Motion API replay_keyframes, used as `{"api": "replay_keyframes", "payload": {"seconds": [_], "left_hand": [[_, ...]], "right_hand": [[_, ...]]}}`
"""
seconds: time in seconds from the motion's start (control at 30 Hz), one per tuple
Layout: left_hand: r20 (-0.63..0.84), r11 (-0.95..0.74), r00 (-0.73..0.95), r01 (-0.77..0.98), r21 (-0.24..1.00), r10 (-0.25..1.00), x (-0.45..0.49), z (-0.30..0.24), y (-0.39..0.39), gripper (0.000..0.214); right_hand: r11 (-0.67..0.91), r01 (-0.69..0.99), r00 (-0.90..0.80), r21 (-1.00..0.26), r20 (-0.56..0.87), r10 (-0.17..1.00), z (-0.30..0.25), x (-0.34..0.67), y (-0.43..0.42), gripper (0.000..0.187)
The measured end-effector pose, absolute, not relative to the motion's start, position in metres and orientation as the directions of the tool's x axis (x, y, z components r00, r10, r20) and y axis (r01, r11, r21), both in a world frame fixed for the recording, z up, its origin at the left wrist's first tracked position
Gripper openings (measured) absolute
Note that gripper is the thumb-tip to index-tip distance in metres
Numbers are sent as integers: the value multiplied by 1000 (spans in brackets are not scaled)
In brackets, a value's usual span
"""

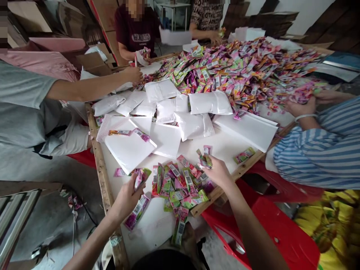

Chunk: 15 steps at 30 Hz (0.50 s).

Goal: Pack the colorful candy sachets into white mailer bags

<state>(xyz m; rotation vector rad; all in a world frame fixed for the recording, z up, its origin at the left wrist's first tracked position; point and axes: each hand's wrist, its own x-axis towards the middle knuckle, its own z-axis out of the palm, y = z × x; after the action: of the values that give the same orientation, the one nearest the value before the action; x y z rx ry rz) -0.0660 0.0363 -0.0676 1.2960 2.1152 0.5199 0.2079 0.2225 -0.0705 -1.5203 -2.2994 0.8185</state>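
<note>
My left hand is closed around a few small pink and green candy packets, over the near left part of the table. On the right, my right hand grips a green and dark packet between thumb and fingers. Between my hands lies a loose pile of colourful packets, several with barcodes. A purple packet rests just below my left hand. Beyond it lie flat white mailer envelopes, with an orange packet and a purple one on top.
Filled white pouches lie mid-table before a large heap of packets. The table has a raised wooden edge. Co-workers stand around it; a striped sleeve is at right, a bare forearm at left. A red stool stands at lower right.
</note>
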Motion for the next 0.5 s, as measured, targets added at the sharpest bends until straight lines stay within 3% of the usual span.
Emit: {"api": "replay_keyframes", "payload": {"seconds": [0.07,0.13,0.2,0.33,0.43,0.5], "left_hand": [[-267,533,-476,611,585,838,-58,-75,43,45],[-263,559,-504,633,535,822,-49,-82,52,43],[-292,586,-509,685,432,810,-42,-87,60,39],[-343,597,-504,755,270,793,-42,-89,72,25],[-327,574,-488,776,262,809,-51,-91,73,22],[-325,581,-494,762,285,807,-58,-92,73,23]], "right_hand": [[328,820,-426,-469,-120,897,-78,189,218,28],[345,868,-422,-358,-164,892,-85,173,215,34],[340,887,-408,-313,-187,894,-88,166,216,27],[299,825,-365,-480,-47,930,-79,181,224,11],[285,706,-338,-648,45,940,-70,201,223,15],[262,662,-355,-702,14,935,-70,209,219,17]]}}
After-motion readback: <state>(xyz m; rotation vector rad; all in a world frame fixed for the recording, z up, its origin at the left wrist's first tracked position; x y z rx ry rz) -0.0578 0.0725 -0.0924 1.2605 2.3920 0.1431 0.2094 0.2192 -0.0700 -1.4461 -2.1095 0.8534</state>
